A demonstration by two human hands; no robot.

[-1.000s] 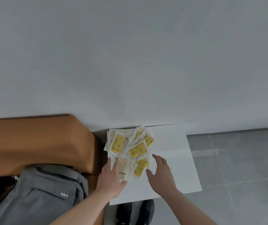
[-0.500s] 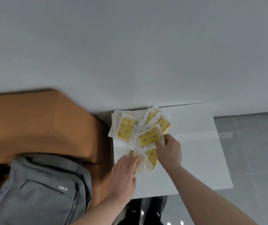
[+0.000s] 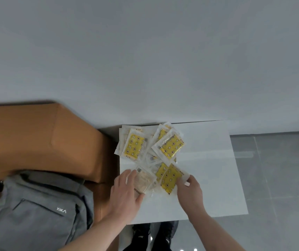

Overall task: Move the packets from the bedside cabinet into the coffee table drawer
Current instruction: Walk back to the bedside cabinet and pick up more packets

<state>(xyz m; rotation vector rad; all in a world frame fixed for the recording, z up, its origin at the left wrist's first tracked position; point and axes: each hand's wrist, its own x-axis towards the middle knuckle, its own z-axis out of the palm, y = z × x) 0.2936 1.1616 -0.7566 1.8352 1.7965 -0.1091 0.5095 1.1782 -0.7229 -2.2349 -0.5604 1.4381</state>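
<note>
Head view: our left hand now lies flat on a pale packet, and our right hand, back from the pile, pinches a yellow packet. We are gathering them, all still on the white tabletop.

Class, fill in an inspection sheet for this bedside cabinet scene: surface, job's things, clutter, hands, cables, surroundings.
Surface: white bedside cabinet top, against the wall.
Job's things: yellow-patterned packets overlapping in a loose pile on the cabinet's left half; one pale packet near the front.
Clutter: nothing seen.
Hands: left hand rests flat on the pale packet; right hand pinches the corner of the front yellow packet.
Cables: nothing seen.
Surroundings: orange upholstered furniture, grey backpack, grey tiled floor, person's dark shoes.
</note>
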